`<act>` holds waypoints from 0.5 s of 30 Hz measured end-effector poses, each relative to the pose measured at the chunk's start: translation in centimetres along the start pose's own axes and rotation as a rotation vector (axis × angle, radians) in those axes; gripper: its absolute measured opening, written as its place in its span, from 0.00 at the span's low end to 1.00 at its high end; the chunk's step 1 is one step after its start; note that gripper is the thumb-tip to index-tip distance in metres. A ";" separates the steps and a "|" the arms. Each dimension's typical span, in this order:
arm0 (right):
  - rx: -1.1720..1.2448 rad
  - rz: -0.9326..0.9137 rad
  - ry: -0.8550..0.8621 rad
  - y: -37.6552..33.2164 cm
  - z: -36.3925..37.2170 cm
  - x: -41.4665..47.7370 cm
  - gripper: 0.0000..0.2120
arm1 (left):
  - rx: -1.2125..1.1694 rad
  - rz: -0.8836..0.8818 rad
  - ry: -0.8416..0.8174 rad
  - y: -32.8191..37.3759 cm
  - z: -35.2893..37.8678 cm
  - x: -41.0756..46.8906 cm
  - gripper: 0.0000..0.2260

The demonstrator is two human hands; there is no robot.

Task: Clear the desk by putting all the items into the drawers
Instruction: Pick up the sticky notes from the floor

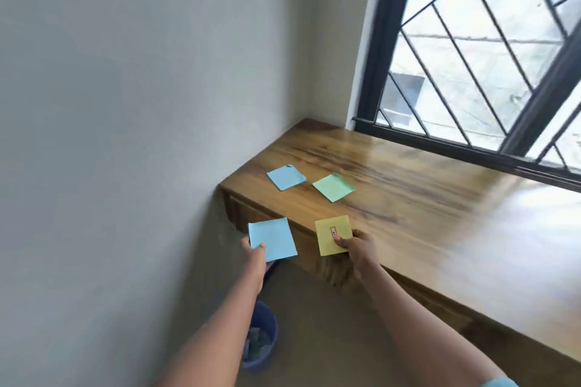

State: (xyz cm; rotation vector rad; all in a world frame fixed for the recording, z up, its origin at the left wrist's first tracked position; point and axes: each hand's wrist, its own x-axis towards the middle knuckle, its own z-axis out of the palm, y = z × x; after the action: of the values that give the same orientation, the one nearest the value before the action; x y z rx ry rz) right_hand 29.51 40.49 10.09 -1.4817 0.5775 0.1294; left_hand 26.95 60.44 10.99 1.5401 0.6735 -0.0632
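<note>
Four coloured paper notes were in view around a glossy wooden desk (408,198) that ran beneath a black-framed window (471,56) with diagonal bars and ended against a plain pale wall (125,88) in the corner of the room. Daylight glared off the desk's top along its window side.

Two of the notes lay flat on the desk near its wall end, a blue note (286,177) and a green note (333,187) just beside each other and apart. Both sat farther back on the desk than either hand.

At the desk's front edge the right hand (358,248) pinched a yellow note (331,234), thumb on top over a small red-bordered label. Off the desk's front edge, by its wall-end corner, the left hand (253,256) gripped a second blue note (273,239) by its near corner, holding it in the air in front of the drawer front (251,214) under the top.

Down on the floor in front of the desk stood a blue bucket (261,342), partly hidden behind the left forearm, its contents too blurred to make out.
</note>
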 end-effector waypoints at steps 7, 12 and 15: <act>0.154 -0.011 0.250 -4.0 -5.7 4.8 0.14 | 0.272 0.057 -0.280 5.3 12.0 6.5 0.18; 0.164 0.041 0.423 -4.4 -10.6 8.8 0.10 | 0.311 0.057 -0.450 6.9 21.0 9.0 0.20; 0.135 0.069 0.513 -4.9 -13.7 11.7 0.11 | 0.352 0.090 -0.483 7.6 26.2 10.4 0.22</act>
State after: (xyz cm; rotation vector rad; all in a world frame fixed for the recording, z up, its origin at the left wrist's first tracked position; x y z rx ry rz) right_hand 37.78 23.75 9.59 -1.3639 1.0296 -0.2411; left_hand 48.27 40.53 10.41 1.8001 0.2124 -0.4914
